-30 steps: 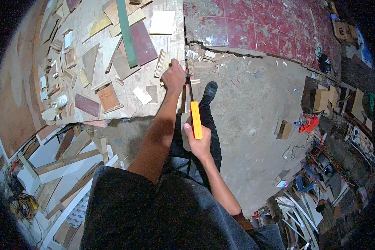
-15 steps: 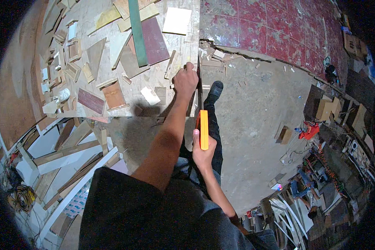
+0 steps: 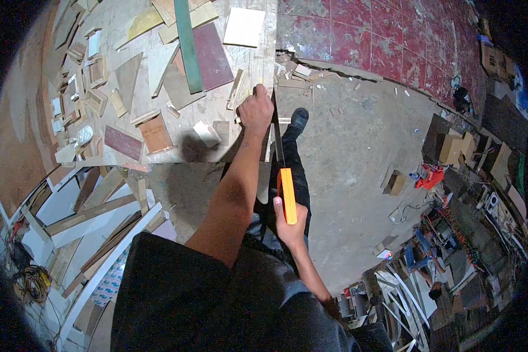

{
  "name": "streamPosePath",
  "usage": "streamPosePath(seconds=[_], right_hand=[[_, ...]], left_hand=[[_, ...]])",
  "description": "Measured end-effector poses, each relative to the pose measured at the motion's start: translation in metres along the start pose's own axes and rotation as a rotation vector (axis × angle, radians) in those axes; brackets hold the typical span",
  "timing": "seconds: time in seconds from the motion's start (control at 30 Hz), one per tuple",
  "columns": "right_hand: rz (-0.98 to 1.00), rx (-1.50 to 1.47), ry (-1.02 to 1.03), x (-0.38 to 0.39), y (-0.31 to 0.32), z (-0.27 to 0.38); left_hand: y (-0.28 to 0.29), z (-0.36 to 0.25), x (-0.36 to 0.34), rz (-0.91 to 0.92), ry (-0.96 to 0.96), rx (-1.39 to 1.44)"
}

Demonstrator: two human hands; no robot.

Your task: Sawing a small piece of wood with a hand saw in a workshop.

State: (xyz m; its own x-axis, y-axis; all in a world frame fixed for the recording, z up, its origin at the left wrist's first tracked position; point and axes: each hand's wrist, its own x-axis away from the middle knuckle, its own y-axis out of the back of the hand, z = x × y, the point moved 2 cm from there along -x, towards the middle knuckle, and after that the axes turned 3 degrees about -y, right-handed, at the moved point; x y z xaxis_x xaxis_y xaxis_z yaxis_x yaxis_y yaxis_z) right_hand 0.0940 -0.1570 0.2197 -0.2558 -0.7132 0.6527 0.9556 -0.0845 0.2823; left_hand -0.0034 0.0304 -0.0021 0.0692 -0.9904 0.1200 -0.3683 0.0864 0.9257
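My right hand [image 3: 291, 226] grips the yellow-orange handle of a handsaw [image 3: 288, 196], low in front of my body. Its dark narrow blade runs away from me along the table's right edge, close beside my left hand [image 3: 256, 111]. That left hand is closed and pressed down at the edge of the worktable [image 3: 182, 126]. Under it lies a pale strip of wood [image 3: 284, 121], mostly hidden, whose end sticks out past the blade over the floor. Left of the hand lie a narrow wooden piece [image 3: 236, 89] and a small white block [image 3: 207, 133].
A green strip [image 3: 188, 47], a maroon board [image 3: 212, 56], a white square panel [image 3: 243, 27] and several wood offcuts cover the table. More boards [image 3: 94, 205] are stacked at lower left. My shoe [image 3: 299, 119] stands on the concrete right of the table. Tools and scraps [image 3: 434, 264] crowd the right.
The saw has been drawn back toward me by my right hand, showing more of its blade. My left hand keeps its place at the table edge; the view has shifted slightly.
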Motion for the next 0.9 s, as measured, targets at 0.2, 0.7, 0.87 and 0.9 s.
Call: streamPosePath(seconds=[0.2, 0.7, 0.87, 0.9], right_hand=[[-0.019, -0.109, -0.037, -0.072, -0.015, 0.008], [-0.018, -0.077, -0.027, -0.004, -0.019, -0.013], [-0.053, -0.191, 0.055, 0.008, -0.016, -0.008], [-0.055, -0.196, 0.055, 0.004, -0.016, -0.008]], left_hand=[[-0.003, -0.008, -0.005, 0.010, 0.056, 0.009], [-0.003, 0.000, 0.001, -0.048, 0.073, -0.042], [0.001, -0.006, 0.002, -0.038, 0.037, -0.039], [0.000, -0.005, 0.000, -0.038, 0.033, -0.042]])
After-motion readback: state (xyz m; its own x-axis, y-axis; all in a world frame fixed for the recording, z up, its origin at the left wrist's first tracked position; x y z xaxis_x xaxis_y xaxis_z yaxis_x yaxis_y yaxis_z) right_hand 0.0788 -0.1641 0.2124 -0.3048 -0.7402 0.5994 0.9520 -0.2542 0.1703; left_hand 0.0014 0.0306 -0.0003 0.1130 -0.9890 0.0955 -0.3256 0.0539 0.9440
